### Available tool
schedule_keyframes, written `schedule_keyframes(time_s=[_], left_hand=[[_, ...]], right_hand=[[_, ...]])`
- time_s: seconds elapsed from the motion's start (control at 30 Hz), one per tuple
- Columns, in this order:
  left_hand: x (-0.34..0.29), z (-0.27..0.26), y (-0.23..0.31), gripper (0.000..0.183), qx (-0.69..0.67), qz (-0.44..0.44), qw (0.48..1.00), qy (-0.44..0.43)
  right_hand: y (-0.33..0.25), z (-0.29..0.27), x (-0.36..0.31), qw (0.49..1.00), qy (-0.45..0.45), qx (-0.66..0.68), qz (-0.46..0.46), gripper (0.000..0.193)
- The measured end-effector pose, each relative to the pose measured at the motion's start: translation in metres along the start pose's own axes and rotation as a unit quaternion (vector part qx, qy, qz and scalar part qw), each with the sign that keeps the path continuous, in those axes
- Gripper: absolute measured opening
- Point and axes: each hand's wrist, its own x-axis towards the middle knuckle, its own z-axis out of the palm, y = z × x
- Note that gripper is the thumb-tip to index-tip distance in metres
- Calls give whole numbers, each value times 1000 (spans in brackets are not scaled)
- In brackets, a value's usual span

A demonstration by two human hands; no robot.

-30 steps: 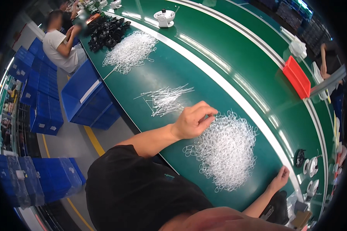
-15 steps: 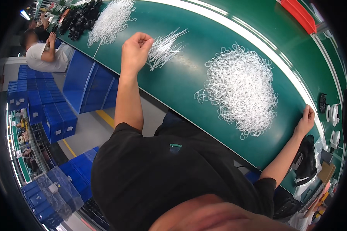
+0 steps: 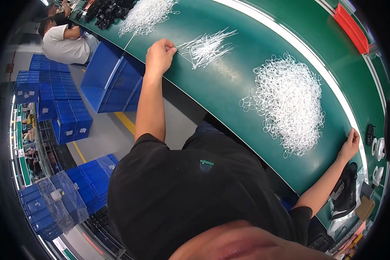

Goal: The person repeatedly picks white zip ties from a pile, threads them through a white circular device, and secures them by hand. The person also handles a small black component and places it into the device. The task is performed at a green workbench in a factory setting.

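My left hand [image 3: 159, 58] is over the near edge of the green table, its thumb and fingertips pinched on the end of a thin white cable tie. That tie reaches to a small loose pile of straight white cable ties [image 3: 210, 48] just right of the hand. At the far right, beside the table's white border strip, my right hand [image 3: 349, 146] has its fingertips pressed together; what they hold, if anything, is too small to make out. Between the hands lies a large heap of white cable ties closed into loops [image 3: 292, 106].
Another heap of white looped ties [image 3: 147, 17] and a pile of black parts [image 3: 110, 13] lie at the far left. Blue bins [image 3: 110, 82] stand by the table. A red tray [image 3: 352, 28] is at the far right. A co-worker [image 3: 67, 43] sits at the left.
The view has shifted, so the table's piles appear further right. My left hand is now pinched on a tie near the straight pile. My right hand stays at the far right, fingers still closed.
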Motion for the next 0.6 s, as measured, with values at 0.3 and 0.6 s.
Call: schedule_keyframes(time_s=[0.3,0.6], left_hand=[[19,17,-30,14,19,156,988,-3],[27,21,-22,11,-6,186,982,40]], right_hand=[[-39,14,-11,996,10,-82,-23,30],[-58,17,-27,997,52,-60,7,27]])
